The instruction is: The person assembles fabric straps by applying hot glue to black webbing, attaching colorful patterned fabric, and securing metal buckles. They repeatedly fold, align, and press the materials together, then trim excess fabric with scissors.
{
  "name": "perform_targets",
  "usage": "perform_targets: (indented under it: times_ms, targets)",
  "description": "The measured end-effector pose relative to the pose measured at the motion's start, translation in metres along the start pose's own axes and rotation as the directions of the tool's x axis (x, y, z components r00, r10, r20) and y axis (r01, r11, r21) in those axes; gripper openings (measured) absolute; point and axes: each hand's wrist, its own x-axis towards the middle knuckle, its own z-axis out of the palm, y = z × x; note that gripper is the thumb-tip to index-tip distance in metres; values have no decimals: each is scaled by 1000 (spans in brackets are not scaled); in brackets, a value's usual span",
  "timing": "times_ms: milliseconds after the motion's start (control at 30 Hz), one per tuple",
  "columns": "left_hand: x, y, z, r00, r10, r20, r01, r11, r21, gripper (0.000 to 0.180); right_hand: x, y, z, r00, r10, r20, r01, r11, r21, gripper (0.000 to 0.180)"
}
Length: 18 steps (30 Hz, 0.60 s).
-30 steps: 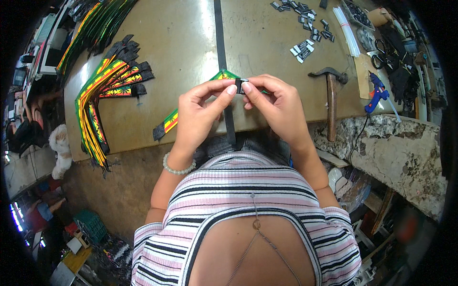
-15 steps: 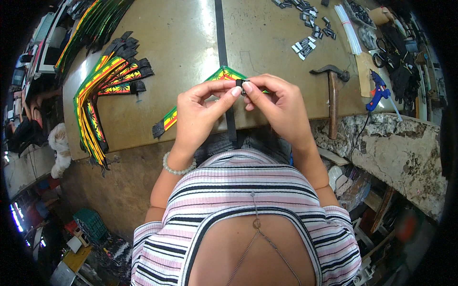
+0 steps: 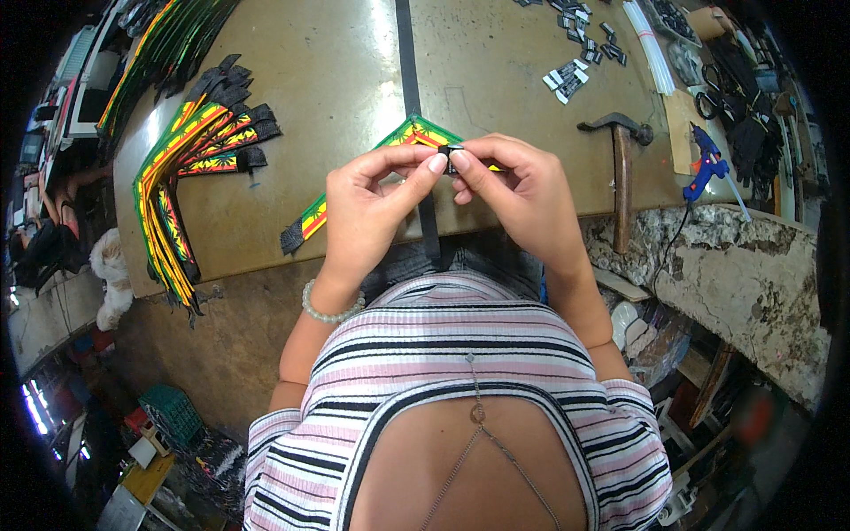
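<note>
Hands meet over the near edge of the surface (image 3: 354, 80): left hand (image 3: 372, 208) and right hand (image 3: 518, 190) both pinch a small black clip (image 3: 453, 159) at the end of a striped strap (image 3: 354, 181), fingers closed on it. Since a second ago the hands have drifted slightly nearer, grip unchanged, so the fitting goes on. A hammer (image 3: 620, 168) lies right, a strap pile (image 3: 190, 168) left.

You're looking down on a tan, glossy worktable (image 3: 336, 80), light glaring off its top and a dark seam running up the middle. To your right sits a rough, chipped stone ledge (image 3: 753, 265). Down left, a dim, cluttered floor (image 3: 168, 460) with a green crate (image 3: 170, 409).
</note>
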Motion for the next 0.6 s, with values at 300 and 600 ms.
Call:
perform_targets:
  times_ms: [300, 600]
  targets:
    - [-3, -11, -3, 998, 56, -2, -56, 998, 27, 15, -6, 15, 10, 990, 137, 38, -141, 979, 146, 19]
    - [4, -23, -16, 998, -42, -38, 50, 967, 251, 19, 10, 26, 11, 980, 194, 52, -189, 978, -89, 19]
